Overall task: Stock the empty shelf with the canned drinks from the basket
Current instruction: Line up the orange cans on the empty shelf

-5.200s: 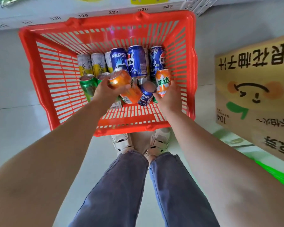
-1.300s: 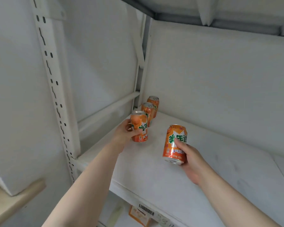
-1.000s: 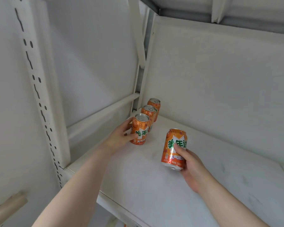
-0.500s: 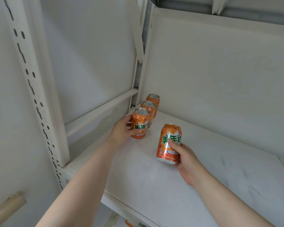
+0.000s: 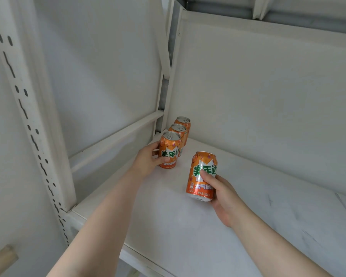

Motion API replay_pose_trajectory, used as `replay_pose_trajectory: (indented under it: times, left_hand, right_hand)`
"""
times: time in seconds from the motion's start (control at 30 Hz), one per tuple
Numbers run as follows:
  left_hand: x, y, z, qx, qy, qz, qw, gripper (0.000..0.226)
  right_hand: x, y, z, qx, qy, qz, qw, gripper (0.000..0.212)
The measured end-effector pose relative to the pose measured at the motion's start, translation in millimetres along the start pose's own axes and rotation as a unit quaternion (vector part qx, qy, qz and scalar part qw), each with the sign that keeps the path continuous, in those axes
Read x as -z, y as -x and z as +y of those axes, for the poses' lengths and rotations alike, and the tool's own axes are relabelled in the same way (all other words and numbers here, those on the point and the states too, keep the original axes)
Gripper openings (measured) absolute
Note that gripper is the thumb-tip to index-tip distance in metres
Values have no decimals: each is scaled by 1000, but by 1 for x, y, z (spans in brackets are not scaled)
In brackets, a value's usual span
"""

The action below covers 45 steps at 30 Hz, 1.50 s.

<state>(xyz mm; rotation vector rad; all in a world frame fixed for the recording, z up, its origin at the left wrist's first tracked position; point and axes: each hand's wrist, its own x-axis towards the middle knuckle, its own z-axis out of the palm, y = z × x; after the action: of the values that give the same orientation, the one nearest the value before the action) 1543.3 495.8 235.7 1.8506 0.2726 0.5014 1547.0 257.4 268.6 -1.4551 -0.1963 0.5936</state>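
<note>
A white metal shelving unit (image 5: 188,226) is filling the view, its marbled white board (image 5: 288,216) showing faint grey streaks towards the right; a pale back panel (image 5: 268,96) is rising behind the board to meet a grey underside of the level above (image 5: 308,19); a perforated white upright (image 5: 28,108) is running diagonally down the left side, its slots and round holes facing the camera; a white crossbar (image 5: 116,136) is sloping from that upright to the rear corner post (image 5: 165,80); soft, even light is washing over the plain white wall (image 5: 100,66) behind; a tan wooden edge (image 5: 2,258) is poking in at the lower left corner.
</note>
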Motion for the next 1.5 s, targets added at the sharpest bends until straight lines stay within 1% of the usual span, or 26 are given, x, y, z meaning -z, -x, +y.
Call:
replay_pose_trajectory:
  times: [0.1,0.3,0.47,0.67,0.83,0.87,0.9,0.97,1.07,1.13,1.23,1.3,1.4,1.5]
  left_hand:
    - [-1,-4,-2,-4,1,-4,1000,66]
    - [1,-6,-1,-12,14,-16,1000,63]
    - [6,-6,-1,-4,0,-35,999,65]
    - [8,-6,1,9,-25,-59,998,66]
    - [13,4,8,9,-35,-75,997,74]
    - [16,9,9,16,-30,-70,997,76]
    - [20,14,11,25,-25,-63,997,76]
    - [29,26,13,39,-16,-49,998,72]
    - [45,44,21,40,-18,-15,999,57]
    - [55,55,29,40,9,9,999,44]
    - [64,70,40,42,18,29,999,36]
    - [64,75,47,38,14,21,999,36]
    - [60,75,54,28,1,19,999,37]
    - [56,74,53,32,-6,24,999,38]
  right_hand:
    - [3,-2,-1,6,3,-1,1000,51]
    - [5,-4,0,8,5,3,1000,49]
    - [4,-6,3,3,13,1,1000,54]
    - [0,-8,4,8,21,-6,1000,50]
    - [-10,-9,7,21,32,-15,999,35]
    - [-13,-9,7,27,37,-17,999,37]
    - [-17,-9,8,34,39,-20,998,43]
    - [-29,-9,9,49,42,-23,998,55]
    - [-53,-10,11,79,53,-28,995,52]
    - [-71,-14,14,99,54,-24,993,55]
    - [-94,-24,22,126,56,0,990,59]
    - [-104,-33,31,147,62,40,986,60]
    - [-109,-43,37,154,91,109,978,63]
    - [-107,-52,37,160,116,132,971,60]
